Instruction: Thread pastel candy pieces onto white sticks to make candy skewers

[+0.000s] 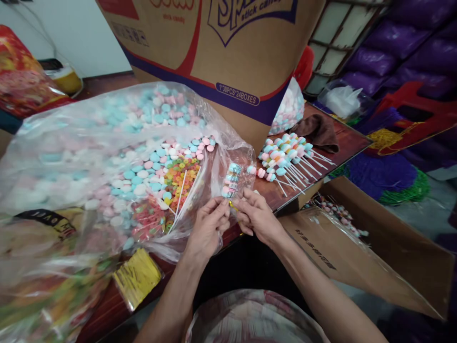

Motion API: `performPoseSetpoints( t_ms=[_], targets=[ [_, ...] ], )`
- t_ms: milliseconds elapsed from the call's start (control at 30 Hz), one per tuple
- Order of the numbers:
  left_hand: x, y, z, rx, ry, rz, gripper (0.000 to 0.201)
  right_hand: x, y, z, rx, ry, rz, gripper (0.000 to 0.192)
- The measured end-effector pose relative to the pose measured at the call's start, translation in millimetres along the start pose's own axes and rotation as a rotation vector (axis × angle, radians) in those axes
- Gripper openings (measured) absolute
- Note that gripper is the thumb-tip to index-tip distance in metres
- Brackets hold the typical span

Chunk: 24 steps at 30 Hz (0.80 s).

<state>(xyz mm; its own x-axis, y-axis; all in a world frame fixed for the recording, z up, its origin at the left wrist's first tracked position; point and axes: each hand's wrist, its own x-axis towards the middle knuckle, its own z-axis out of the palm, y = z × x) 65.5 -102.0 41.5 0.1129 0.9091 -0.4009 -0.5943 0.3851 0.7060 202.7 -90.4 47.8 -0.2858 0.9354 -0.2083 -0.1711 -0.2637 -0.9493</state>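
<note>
Between my two hands stands a marshmallow skewer in a clear printed wrapper (232, 180), its candy end pointing away from me. My left hand (211, 220) pinches the gathered neck of the wrapper. Fingers of my right hand (257, 214) close on a yellow twist tie (233, 205) at that neck. The stick below is hidden by my fingers. Just past my right hand, a stack of unwrapped marshmallow skewers (285, 152) lies on the table with white sticks toward me. Left of my hands is a pack of yellow twist ties (138, 276).
A big clear bag of pastel marshmallows (143, 176) covers the table's left, with gummy rings (182, 178) and loose white sticks on it. Behind stands a tall carton (200, 57). A brown cloth (316, 132) lies at the right. Below the edge, an open carton (371, 252) holds wrapped skewers.
</note>
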Motion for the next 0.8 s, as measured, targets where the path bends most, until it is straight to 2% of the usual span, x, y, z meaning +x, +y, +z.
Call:
performPoseSetpoints(
  t_ms=[100, 133, 200, 267, 367, 433, 500, 633, 700, 800],
  targets=[
    [3, 3, 1.5, -0.200, 0.001, -0.139, 0.033, -5, 10, -6, -0.389, 0.210, -0.396, 0.011],
    [3, 3, 1.9, -0.247, 0.007, -0.167, 0.032, -6, 12, -8, -0.541, 0.254, -0.549, 0.006],
    [3, 3, 3.1, -0.315, 0.029, -0.207, 0.030, -6, 15, -12, -0.805, 0.276, -0.812, 0.015],
    [2, 2, 4.9, -0.356, 0.053, -0.235, 0.028, -5, 14, -14, -0.990, 0.264, -0.975, 0.020],
    [-3, -2, 8.2, -0.376, 0.038, -0.250, 0.030, -2, 11, -14, -1.115, 0.296, -1.100, 0.016],
    [-6, -5, 9.3, -0.354, 0.017, -0.208, 0.033, -1, 9, -10, -1.141, 0.316, -1.121, 0.017],
    [-8, -8, 9.2, -0.295, 0.021, -0.134, 0.033, -3, 9, -5, -1.152, 0.315, -1.075, 0.020],
    [-8, -4, 6.6, -0.145, -0.034, -0.060, 0.031, -11, 7, 6, -0.970, 0.289, -0.815, 0.019],
    [-9, 2, 5.7, -0.072, -0.087, 0.005, 0.039, -16, 1, 8, -0.820, 0.293, -0.688, 0.018],
    [-14, 7, 6.0, 0.117, -0.065, 0.134, 0.051, -20, -12, 6, -0.724, 0.332, -0.609, 0.017]
  ],
)
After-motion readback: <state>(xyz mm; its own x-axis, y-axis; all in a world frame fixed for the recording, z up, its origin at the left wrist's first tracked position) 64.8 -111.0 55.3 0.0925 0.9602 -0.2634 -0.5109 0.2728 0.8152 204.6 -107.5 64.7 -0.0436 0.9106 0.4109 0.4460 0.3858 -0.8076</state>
